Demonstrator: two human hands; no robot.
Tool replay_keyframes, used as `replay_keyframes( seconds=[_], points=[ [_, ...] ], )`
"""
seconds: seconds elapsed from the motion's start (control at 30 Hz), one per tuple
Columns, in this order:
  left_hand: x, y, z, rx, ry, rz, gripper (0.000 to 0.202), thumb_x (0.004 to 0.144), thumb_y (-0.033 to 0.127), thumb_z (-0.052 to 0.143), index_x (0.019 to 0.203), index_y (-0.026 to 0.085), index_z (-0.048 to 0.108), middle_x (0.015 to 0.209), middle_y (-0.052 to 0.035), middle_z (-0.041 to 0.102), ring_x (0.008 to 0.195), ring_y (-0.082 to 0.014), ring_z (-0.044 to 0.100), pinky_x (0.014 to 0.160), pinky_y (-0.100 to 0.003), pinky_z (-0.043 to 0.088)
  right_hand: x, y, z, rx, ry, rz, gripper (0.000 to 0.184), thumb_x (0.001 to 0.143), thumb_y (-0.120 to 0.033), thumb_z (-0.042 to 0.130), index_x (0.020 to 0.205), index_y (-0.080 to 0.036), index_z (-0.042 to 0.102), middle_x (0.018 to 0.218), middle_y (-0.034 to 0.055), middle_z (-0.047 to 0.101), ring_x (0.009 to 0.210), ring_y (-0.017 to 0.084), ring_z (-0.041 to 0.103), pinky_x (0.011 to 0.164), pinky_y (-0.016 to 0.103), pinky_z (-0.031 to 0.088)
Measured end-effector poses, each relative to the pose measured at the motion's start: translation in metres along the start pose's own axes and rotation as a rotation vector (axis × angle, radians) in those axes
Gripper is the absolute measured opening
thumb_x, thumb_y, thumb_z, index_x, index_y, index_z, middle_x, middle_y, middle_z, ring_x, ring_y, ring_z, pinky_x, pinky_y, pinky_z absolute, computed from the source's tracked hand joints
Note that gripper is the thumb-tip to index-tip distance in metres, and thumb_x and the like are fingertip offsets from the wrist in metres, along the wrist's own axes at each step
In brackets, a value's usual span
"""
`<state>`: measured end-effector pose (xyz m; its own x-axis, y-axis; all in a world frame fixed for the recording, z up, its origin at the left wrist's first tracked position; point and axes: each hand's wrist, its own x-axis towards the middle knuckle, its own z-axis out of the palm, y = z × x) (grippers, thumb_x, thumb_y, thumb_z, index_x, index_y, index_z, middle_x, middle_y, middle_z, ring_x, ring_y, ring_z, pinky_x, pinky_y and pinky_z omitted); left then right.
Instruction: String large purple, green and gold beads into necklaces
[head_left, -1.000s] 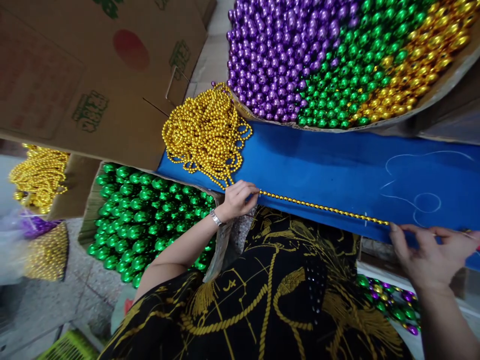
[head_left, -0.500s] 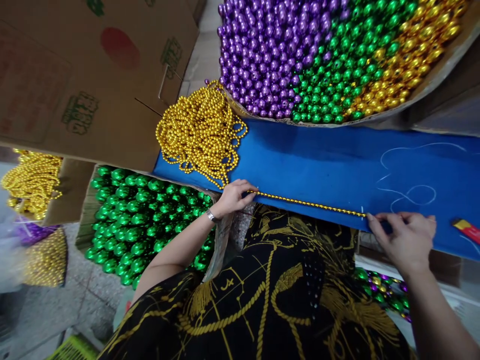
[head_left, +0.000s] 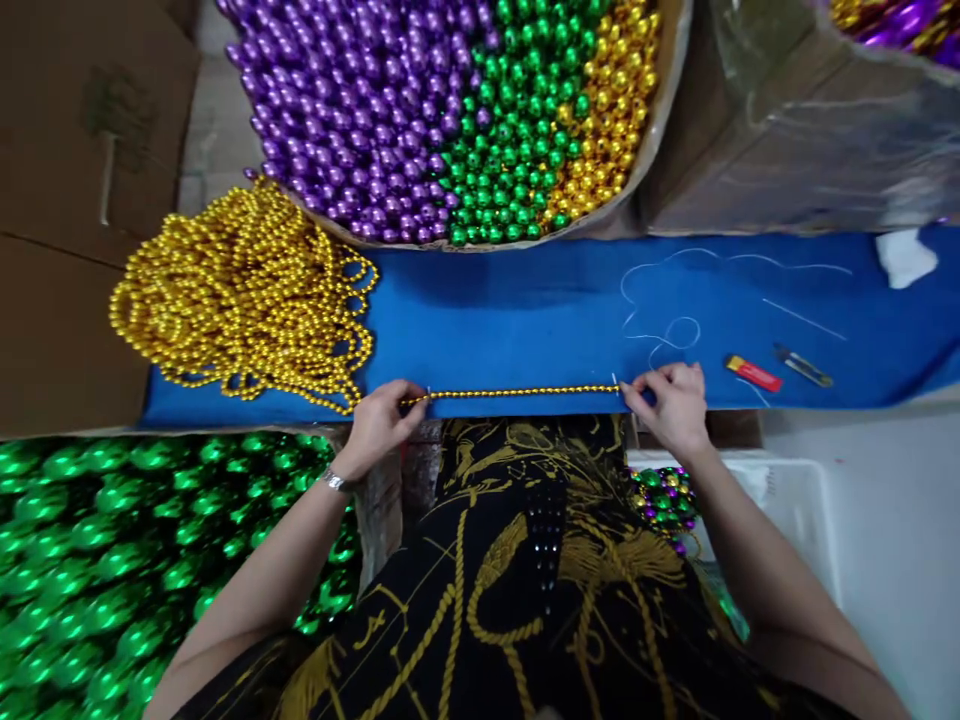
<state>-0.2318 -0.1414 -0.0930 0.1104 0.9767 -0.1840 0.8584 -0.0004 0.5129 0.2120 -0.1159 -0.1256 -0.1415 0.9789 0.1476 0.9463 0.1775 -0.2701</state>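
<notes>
A brown cardboard box (head_left: 67,250) sits past the left edge of the blue table (head_left: 525,310). Below it, off the table's near left corner, are lots of big shiny green beads (head_left: 112,560). On the left end of the table lies a big heap of gold beads (head_left: 240,290), all looped and tangled. A gold bead string (head_left: 517,392) runs out of the heap and lies straight along the near edge of the table. The left hand (head_left: 382,425), with a silver band (head_left: 334,481) on its wrist, pinches the string near the heap. The right hand (head_left: 671,405) pinches the other end, so the string is pulled tight between both hands. At the far edge of the table a big round box (head_left: 658,120) holds purple beads (head_left: 360,100), small green beads (head_left: 517,130) and yellow beads (head_left: 607,110), side by side. Some white thread (head_left: 667,330) curls on the table just behind the right hand. To the right of that hand lie a red lighter (head_left: 754,373) and a small cutter (head_left: 802,366), close together. A white rag (head_left: 906,257) sits near the far right corner. Below the right wrist, under the table's near edge, a white bin (head_left: 795,500) holds some mixed beads (head_left: 664,497).
</notes>
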Motion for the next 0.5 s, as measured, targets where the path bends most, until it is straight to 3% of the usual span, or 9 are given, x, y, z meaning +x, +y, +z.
replay_keyframes(
  seconds=[0.3,0.5],
  points=[
    [0.002,0.001,0.002,0.028,-0.018,-0.020,0.018,0.087,0.034,0.056,0.091,0.019,0.066,0.090,-0.0042,0.072,0.077,-0.0178,0.065,0.068,-0.028,0.046,-0.001,0.005,0.001,0.033,-0.043,0.010,0.042,0.091,-0.055,0.048,0.074,-0.023,0.069,0.080,0.0040,0.051,0.086,0.021,0.051,0.105,0.051,0.032],
    [0.003,0.010,0.001,-0.004,-0.025,-0.028,0.012,0.087,0.028,0.058,0.088,0.019,0.065,0.089,-0.0044,0.072,0.080,-0.0174,0.066,0.074,-0.028,0.048,-0.001,0.023,0.008,0.013,-0.001,-0.055,0.047,0.089,-0.061,0.049,0.076,-0.021,0.071,0.075,0.0057,0.053,0.080,0.022,0.052,0.093,0.047,0.039]
  ],
)
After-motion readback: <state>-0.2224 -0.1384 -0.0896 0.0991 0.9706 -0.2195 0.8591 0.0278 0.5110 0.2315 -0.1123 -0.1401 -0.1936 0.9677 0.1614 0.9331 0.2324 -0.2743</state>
